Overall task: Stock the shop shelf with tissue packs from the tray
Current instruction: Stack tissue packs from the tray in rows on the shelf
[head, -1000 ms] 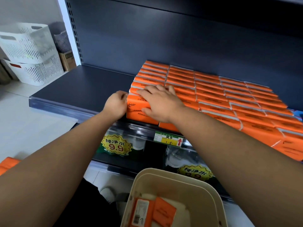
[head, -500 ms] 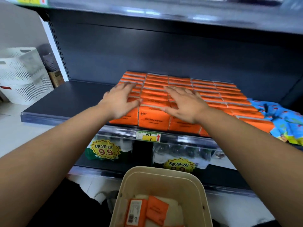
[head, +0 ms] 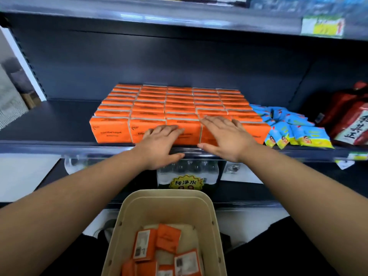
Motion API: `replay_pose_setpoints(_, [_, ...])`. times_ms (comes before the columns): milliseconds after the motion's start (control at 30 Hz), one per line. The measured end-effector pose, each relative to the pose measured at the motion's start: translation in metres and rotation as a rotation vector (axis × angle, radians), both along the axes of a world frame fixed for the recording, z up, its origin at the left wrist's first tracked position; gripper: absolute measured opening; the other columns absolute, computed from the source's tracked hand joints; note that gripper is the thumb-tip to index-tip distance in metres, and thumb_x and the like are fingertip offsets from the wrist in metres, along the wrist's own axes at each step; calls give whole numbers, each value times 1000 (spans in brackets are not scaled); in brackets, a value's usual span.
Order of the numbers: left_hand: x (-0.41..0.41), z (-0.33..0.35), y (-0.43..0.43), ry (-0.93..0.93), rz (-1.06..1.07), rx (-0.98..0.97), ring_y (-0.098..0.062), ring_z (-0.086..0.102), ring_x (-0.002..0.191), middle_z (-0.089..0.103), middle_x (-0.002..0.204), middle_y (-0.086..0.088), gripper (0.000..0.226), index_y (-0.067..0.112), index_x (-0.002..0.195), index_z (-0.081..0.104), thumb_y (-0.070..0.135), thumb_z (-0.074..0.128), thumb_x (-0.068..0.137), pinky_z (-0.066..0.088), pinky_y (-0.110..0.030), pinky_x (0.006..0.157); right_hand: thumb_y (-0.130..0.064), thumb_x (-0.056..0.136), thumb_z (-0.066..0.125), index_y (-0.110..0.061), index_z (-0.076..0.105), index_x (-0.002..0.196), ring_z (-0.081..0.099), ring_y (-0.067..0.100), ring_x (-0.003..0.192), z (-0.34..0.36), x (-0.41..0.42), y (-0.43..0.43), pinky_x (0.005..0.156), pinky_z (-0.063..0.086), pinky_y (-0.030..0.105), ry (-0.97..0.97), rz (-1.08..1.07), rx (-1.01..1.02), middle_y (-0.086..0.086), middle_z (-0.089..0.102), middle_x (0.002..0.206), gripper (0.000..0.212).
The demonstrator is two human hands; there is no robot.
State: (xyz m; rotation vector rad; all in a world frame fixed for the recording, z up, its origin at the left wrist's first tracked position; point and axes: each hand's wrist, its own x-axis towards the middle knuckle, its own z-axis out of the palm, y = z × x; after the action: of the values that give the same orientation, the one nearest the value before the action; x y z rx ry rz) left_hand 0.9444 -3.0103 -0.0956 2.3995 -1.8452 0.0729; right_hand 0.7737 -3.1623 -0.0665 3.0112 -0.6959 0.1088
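In the head view, a block of orange tissue packs (head: 175, 100) is seen stocked on the shelf (head: 49, 124), five columns across and about eight rows deep. The left hand (head: 159, 148) and right hand (head: 225, 140) are laid flat on the front row, fingers straight and close together. At least six loose packs (head: 155, 248) are left in the tray (head: 127, 216), so the work is judged mostly done.

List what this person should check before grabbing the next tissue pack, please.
1. Hands free: left hand and right hand lie flat on the shelved packs, holding nothing: ok.
2. Loose packs in the tray: several: ok.
3. Room left of the shelved packs: bare shelf: ok.
4. Room on their right: blue packets crowd that side: not ok.
5. Front row flush behind the hands: cannot tell.
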Motion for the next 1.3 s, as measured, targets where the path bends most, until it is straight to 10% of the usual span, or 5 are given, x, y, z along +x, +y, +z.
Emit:
replay_pose_setpoints(833, [-29,-249,64,65,114,561,-27,27,137,26,153,-4,74,25,153,3,50,39,94,23,-46,110,-53,97,38,-27,-12,154,-11,18,149,-245,-33,67,120,-6,48,420,38,374,-6,-12,162,80])
replay_pose_setpoints(1300, [-35,-321,94,260,125,840,-31,17,143,17,158,-8,73,19,153,10,45,44,93,17,-47,115,-58,86,53,-24,8,154,10,29,147,-341,-40,116,117,1,54,765,45,596,7,14,160,89])
